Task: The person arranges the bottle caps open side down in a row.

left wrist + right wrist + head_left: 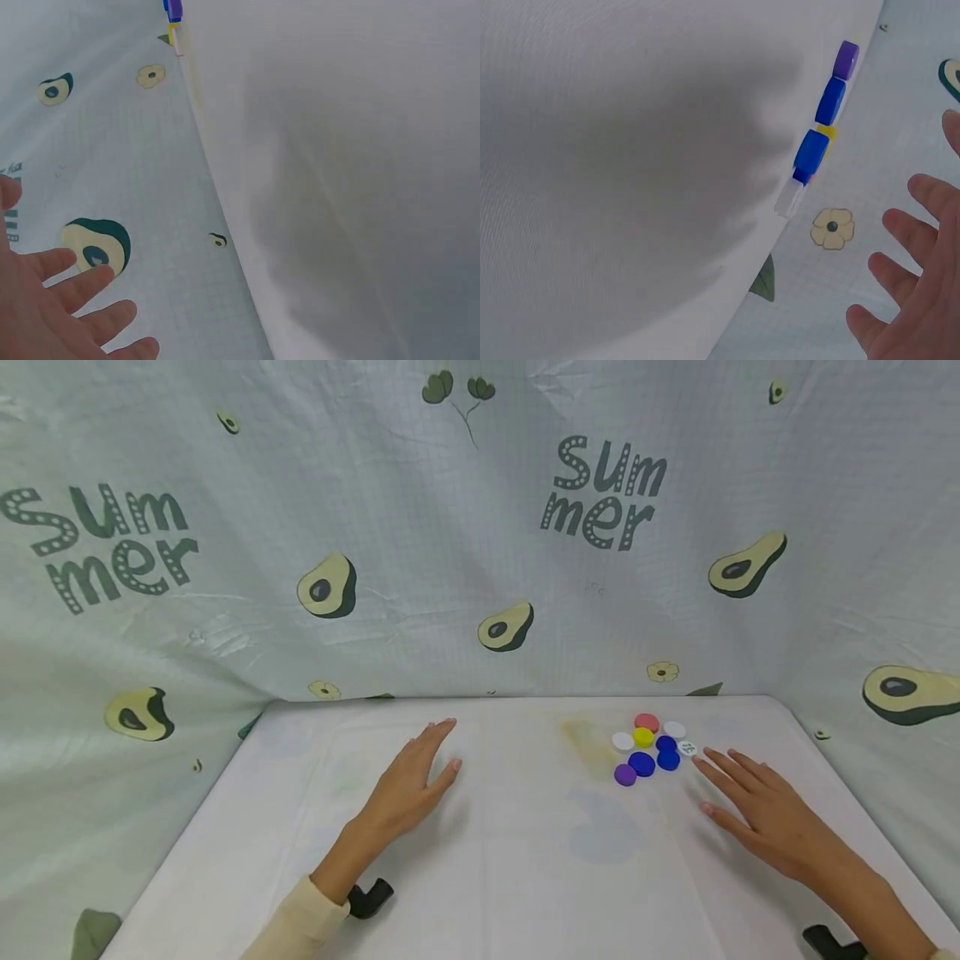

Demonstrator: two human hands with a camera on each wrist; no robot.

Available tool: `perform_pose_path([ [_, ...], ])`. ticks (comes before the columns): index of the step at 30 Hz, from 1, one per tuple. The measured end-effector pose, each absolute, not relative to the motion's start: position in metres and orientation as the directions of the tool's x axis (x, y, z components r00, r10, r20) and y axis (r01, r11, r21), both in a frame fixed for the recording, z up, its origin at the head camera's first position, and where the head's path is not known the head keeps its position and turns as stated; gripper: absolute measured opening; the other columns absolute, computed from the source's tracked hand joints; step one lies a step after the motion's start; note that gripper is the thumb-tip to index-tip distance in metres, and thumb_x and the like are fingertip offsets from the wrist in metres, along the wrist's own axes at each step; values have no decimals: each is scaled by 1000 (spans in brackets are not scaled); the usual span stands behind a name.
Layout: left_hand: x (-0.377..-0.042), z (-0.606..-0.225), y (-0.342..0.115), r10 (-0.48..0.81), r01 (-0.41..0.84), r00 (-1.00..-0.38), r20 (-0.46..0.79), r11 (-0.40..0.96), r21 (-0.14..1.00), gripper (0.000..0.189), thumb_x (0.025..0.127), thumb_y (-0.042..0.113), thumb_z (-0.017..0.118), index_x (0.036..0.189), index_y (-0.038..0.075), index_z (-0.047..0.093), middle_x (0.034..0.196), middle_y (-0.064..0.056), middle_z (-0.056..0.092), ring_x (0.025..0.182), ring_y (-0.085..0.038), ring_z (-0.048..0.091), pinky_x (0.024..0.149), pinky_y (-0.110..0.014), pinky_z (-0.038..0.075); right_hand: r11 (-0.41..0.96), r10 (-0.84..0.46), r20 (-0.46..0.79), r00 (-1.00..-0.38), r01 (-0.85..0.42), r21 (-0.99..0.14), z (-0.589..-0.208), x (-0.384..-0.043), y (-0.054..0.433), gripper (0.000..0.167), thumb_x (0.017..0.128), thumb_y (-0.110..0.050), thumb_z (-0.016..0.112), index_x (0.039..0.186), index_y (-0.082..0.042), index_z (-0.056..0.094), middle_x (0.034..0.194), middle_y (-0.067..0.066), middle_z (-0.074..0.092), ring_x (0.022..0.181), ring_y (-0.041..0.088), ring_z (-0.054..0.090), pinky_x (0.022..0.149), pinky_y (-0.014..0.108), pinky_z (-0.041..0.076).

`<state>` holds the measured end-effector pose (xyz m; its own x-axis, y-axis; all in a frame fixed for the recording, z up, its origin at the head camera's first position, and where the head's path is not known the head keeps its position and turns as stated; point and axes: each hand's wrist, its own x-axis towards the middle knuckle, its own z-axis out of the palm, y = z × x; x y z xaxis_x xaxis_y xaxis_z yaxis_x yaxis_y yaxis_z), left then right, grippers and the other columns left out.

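Several round plastic caps lie grouped on the right half of the table. Among them are a red cap (647, 722), a yellow cap (643, 737), three blue caps (641, 764), a purple cap (625, 774) and two plain white caps (622, 742). Another white cap (687, 748) bears dark print. My right hand (772, 818) hovers just right of the group, fingers spread and holding nothing. Over the left half of the table my left hand (408, 785) is held with straight fingers and an empty palm. In the right wrist view the purple cap (846, 60) appears edge-on.
A white cloth with faint stains covers the table (510, 877). Behind it and at both sides hangs a pale curtain (420, 527) printed with avocados and lettering. Black wrist straps (370, 898) show under both wrists.
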<state>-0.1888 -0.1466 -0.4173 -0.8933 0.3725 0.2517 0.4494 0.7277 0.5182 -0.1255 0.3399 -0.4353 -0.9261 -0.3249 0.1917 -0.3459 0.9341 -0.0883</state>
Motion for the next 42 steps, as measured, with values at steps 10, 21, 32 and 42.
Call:
perform_pose_path([
  [10, -194, -408, -101, 335, 361, -925, 178, 633, 685, 61, 106, 40, 52, 161, 23, 30, 164, 3, 33, 151, -19, 30, 121, -47, 29, 918, -342, 265, -901, -381, -112, -437, -135, 336, 63, 96, -35, 70, 151, -15, 48, 153, 18, 45, 138, 44, 40, 116, 64, 28],
  [21, -198, -407, -51, 424, 391, -891, 160, 540, 746, 62, 104, 37, 54, 160, 21, 31, 163, 3, 34, 151, -17, 31, 121, -44, 30, 920, -294, 120, -948, -315, -233, -436, -138, 316, 56, 98, -31, 68, 148, -10, 51, 151, 22, 46, 135, 46, 47, 101, 63, 45],
  [32, -211, -411, -21, 489, 429, -850, 195, 429, 795, 62, 101, 26, 64, 155, 13, 38, 158, -4, 42, 143, -26, 43, 115, -44, 39, 886, -291, 132, -948, -319, -338, -437, -150, 301, 37, 95, -16, 72, 129, -5, 64, 125, 16, 67, 110, 36, 66, 89, 51, 57],
  [42, -223, -423, 11, 566, 412, -813, 139, 389, 824, 52, 95, 28, 75, 140, 9, 56, 137, -5, 61, 126, -29, 58, 101, -40, 52, 747, -295, 117, -948, -305, -591, -444, -165, 289, 24, 96, -12, 71, 119, -4, 70, 104, -1, 72, 95, 21, 69, 82, 33, 60],
])
